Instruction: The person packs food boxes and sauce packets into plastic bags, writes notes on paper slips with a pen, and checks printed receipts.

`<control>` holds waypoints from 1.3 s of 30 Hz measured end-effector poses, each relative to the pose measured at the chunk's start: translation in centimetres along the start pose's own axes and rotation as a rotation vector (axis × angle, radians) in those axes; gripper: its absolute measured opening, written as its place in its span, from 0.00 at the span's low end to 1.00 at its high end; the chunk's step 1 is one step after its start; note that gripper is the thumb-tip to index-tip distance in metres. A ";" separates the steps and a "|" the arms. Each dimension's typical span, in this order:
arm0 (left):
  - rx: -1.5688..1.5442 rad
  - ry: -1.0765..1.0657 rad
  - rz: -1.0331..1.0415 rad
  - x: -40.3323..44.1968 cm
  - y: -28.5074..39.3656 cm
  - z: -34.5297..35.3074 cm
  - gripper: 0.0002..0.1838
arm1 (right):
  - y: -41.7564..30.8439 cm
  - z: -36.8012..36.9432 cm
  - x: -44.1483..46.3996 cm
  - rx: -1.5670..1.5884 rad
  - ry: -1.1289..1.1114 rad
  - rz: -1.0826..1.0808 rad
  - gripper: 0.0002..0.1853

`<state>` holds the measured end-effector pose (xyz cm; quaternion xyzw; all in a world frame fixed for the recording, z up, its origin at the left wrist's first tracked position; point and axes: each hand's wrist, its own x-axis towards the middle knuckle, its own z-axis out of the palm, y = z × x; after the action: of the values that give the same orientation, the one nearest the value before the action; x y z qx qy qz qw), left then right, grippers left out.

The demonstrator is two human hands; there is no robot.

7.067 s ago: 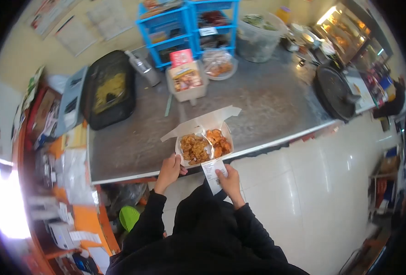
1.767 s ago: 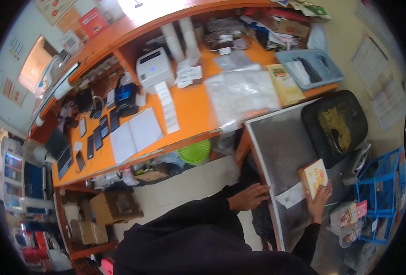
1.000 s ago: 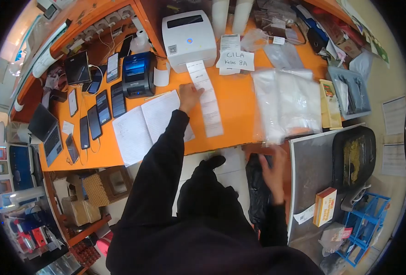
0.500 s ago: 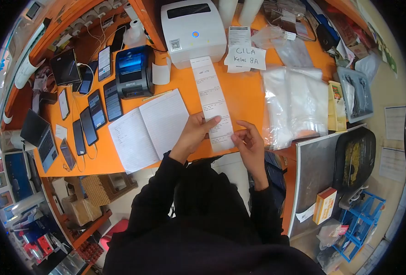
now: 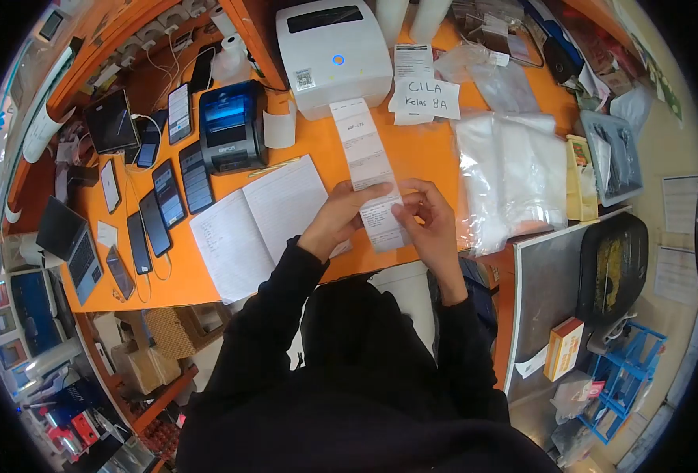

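A long printed paper strip [image 5: 367,158] hangs out of the white label printer [image 5: 335,59] over the orange counter [image 5: 286,201]. My left hand [image 5: 341,218] pinches the strip from its left side, the thumb lying across it. On the right side my right hand [image 5: 431,229] grips the strip a little lower, between thumb and fingers. Beside my left hand lies an open notebook [image 5: 264,217] with some handwriting. Clear plastic bags [image 5: 514,177] are stacked to the right of my right hand. A handwritten paper note [image 5: 429,98] lies beside the printer.
Several phones [image 5: 167,193], a laptop [image 5: 71,240] and a black-blue printer [image 5: 233,126] occupy the left side. To the right, a closed food box [image 5: 563,349] stands on the metal table [image 5: 544,280], near a black tray [image 5: 613,264] and blue rack [image 5: 621,382].
The view has turned from the metal table to the orange counter, where the closed box is left behind. Both hands have come together on the strip; my right hand has closed on it.
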<state>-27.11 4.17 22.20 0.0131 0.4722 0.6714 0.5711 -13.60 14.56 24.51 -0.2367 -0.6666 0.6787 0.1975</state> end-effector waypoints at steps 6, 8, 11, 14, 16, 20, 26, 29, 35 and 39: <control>0.055 -0.068 -0.123 0.7 -0.2 -1.0 0.22 | -1.3 -0.6 1.3 -0.426 -0.018 -0.190 0.13; 0.074 -0.099 -0.163 1.4 0.0 -1.7 0.24 | -2.0 -0.7 1.8 -0.593 -0.039 -0.233 0.12; 0.061 -0.136 -0.234 2.2 -0.4 -3.2 0.25 | -1.7 -1.0 2.4 -0.679 -0.072 -0.287 0.11; 0.045 -0.158 -0.253 2.3 -0.3 -3.3 0.25 | -1.7 -1.4 2.5 -0.627 -0.105 -0.269 0.10; 0.053 -0.135 -0.258 1.9 -0.1 -2.6 0.23 | -1.9 -1.6 2.1 -0.629 -0.099 -0.270 0.10; 0.129 -0.007 -0.264 1.2 -0.1 -1.4 0.21 | -1.9 -2.2 1.2 -0.647 -0.021 -0.416 0.06; 0.249 0.078 -0.086 0.8 -4.7 -1.4 0.19 | -1.0 -5.4 -3.2 0.010 0.139 -0.072 0.06; 0.199 0.150 0.122 0.2 -8.8 -0.2 0.17 | 1.5 -9.5 -8.2 0.455 0.367 0.125 0.09; 0.194 0.077 -0.371 -3.2 -17.1 1.0 0.16 | 4.7 -18.2 -21.1 0.833 0.989 -0.036 0.14; 0.413 -0.323 -0.478 -3.9 -18.8 10.3 0.13 | 5.1 -23.1 -30.0 0.958 1.338 -0.101 0.17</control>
<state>-5.78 5.68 17.74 0.1234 0.4913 0.3987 0.7645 24.42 15.67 21.16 -0.4508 -0.0561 0.5952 0.6628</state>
